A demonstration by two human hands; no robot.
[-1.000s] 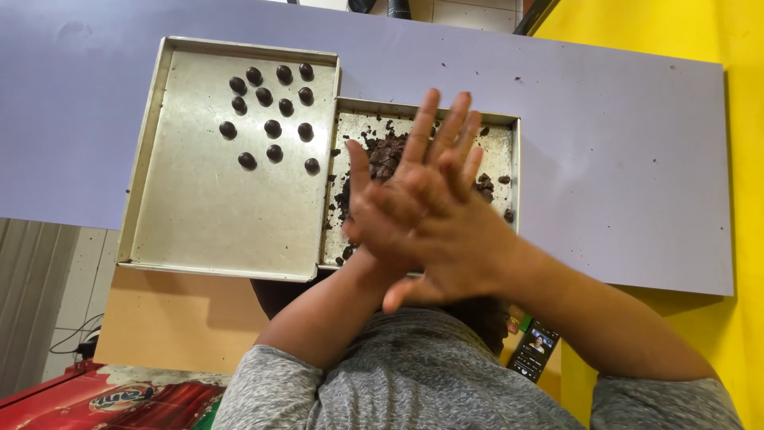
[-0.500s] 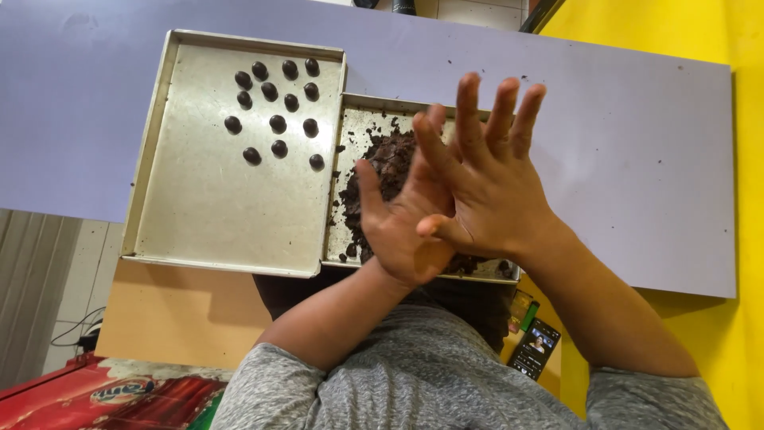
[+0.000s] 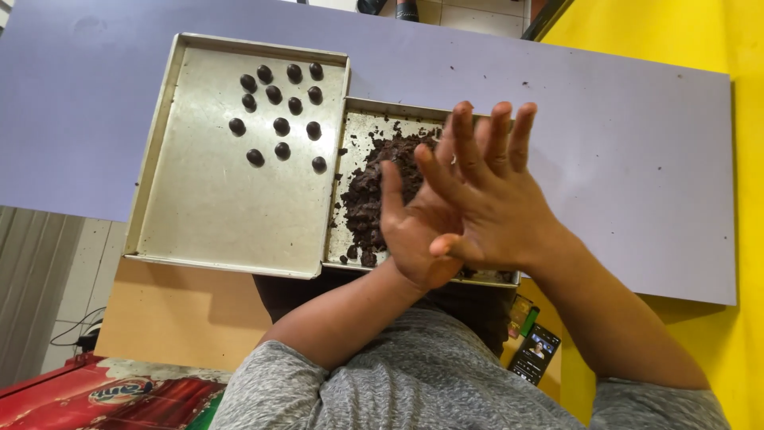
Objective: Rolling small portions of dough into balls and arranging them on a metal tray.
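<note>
Purple table [image 3: 621, 159] spreads bare beside pressed-together hands [image 3: 461, 211] over dough tray [image 3: 354, 135].

The person wears a heathered grey short-sleeved shirt [image 3: 446, 382], forearms bare.

My right hand [image 3: 493, 203] lies flat across my left hand [image 3: 418, 231], so the left palm and most of its fingers are hidden; whatever sits between the palms I cannot see. Both hands cover the right half of the smaller shallow metal tray [image 3: 358, 127] and part of the dark brown crumbly mixture [image 3: 374, 187] in it; the tray's far right corner and near rim are masked. My grey sleeves run off the bottom edge. The black phone [image 3: 535, 353] below the lilac table top [image 3: 621, 143] is partly hidden by my arm, its screen too small to make out. The red printed package [image 3: 119, 394] is cut by the lower left edge.
</note>
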